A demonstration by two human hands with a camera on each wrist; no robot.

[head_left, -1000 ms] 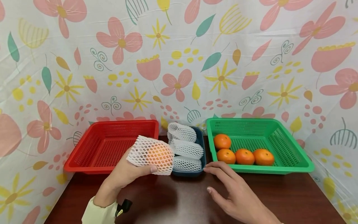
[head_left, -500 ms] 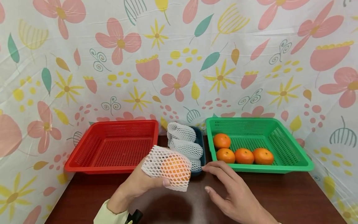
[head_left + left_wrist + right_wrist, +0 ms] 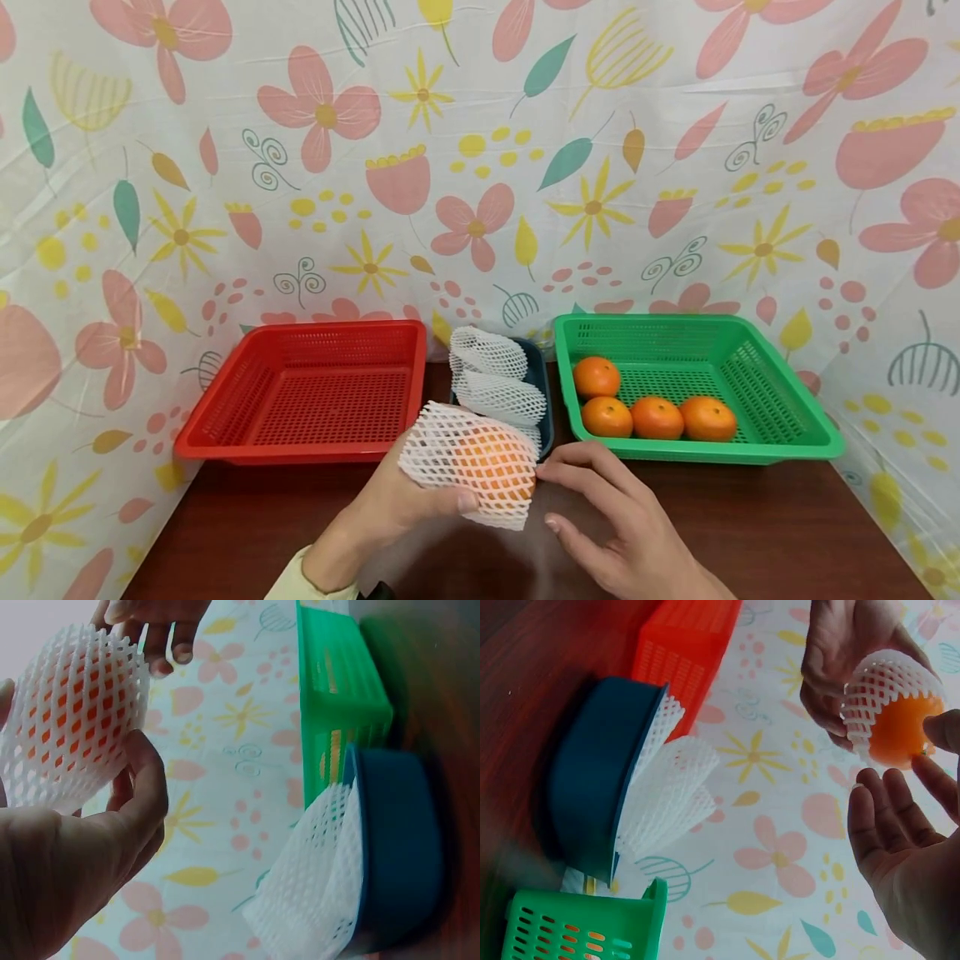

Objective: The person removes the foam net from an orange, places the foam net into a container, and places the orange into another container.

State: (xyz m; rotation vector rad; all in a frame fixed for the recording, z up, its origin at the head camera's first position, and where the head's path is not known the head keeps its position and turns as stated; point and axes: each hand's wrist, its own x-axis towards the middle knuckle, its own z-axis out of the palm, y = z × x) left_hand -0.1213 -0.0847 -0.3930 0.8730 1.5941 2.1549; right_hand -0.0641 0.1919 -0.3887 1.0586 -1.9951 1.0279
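Note:
In the head view my left hand (image 3: 401, 497) grips an orange (image 3: 491, 467) in a white foam net sleeve (image 3: 429, 446), above the front of the table. Its thumb lies along the near side of the sleeve. My right hand (image 3: 630, 521) is just to the right, fingers loosely bent, index fingertip right at the sleeve's open end. The right wrist view shows bare orange peel (image 3: 896, 731) out of that end, with the right thumb and index finger close beside it. More foam net sleeves (image 3: 498, 396) lie in a dark blue tray (image 3: 545, 375) behind the hands.
A red basket (image 3: 300, 454) stands left of the blue tray, with no fruit in it. On the right a green basket (image 3: 780, 450) holds several bare oranges (image 3: 656, 417). A flowered curtain (image 3: 480, 167) hangs behind the brown table (image 3: 750, 525).
My left hand has brought the sleeved orange right and toward me, from near the red basket to in front of the blue tray. The right hand has stayed nearly still, its fingertips now at the sleeve.

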